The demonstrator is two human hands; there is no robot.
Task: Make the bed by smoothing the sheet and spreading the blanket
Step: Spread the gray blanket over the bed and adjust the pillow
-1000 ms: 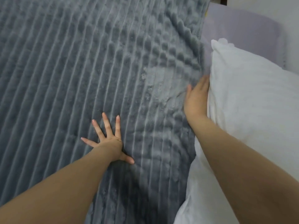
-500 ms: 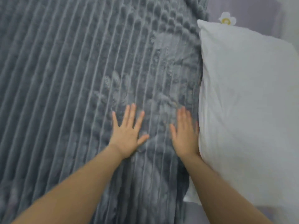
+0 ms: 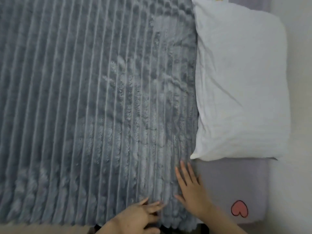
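A grey ribbed plush blanket [image 3: 87, 107] lies spread flat over most of the bed, its near edge running along the bottom of the view. The lilac sheet [image 3: 233, 181] shows bare at the near right, below the pillow. My right hand [image 3: 192, 191] lies flat with straight fingers on the blanket's right edge, where it meets the sheet. My left hand [image 3: 143, 215] rests at the blanket's near edge, fingers pointing right and slightly bent; whether they pinch the fabric is unclear.
A white pillow [image 3: 241, 85] lies at the right, against the blanket's edge. A pink heart [image 3: 239, 211] is printed on the sheet's near right corner. A pale wall [image 3: 300, 115] runs along the right side.
Both hands have slid back toward me along the blanket, from beside the pillow's middle to the near edge. The view now takes in the whole pillow and the sheet's corner.
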